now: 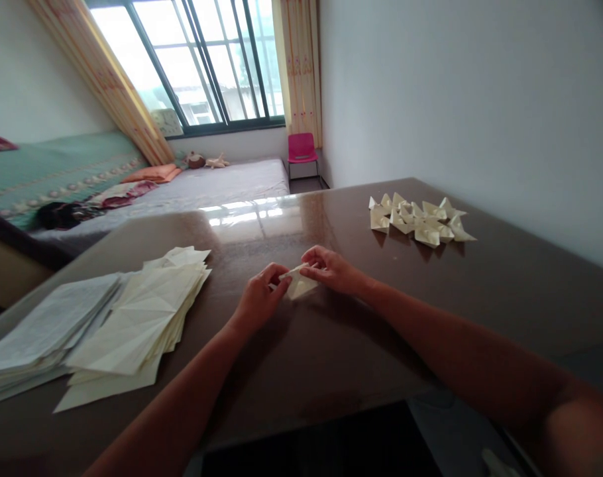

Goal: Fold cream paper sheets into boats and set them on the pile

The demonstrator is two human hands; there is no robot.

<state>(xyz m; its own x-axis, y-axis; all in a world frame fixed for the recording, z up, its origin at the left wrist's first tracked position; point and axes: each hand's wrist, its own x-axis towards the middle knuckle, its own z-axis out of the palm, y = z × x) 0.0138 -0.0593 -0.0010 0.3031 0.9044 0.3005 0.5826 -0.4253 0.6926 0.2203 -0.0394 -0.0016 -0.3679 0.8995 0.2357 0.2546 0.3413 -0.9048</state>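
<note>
Between my hands, just above the brown glossy table (341, 371), is a small folded piece of cream paper (300, 285), a triangle with its point downward. My left hand (264, 291) pinches its left corner between thumb and fingers. On the other side my right hand (334, 268) grips the upper right edge, its thumb in front and fingers behind. The fingers cover both ends of the paper's top edge. To the left lies a stack of creased cream sheets (145, 311), and at the far right stands a group of folded paper pieces (428, 232) with pointed corners.
A pile of printed or greyish sheets (53, 324) lies beside the creased stack at the table's left. Behind the table are a bed (242, 179) and a pink chair (302, 149). A white wall (460, 99) borders the table's right side.
</note>
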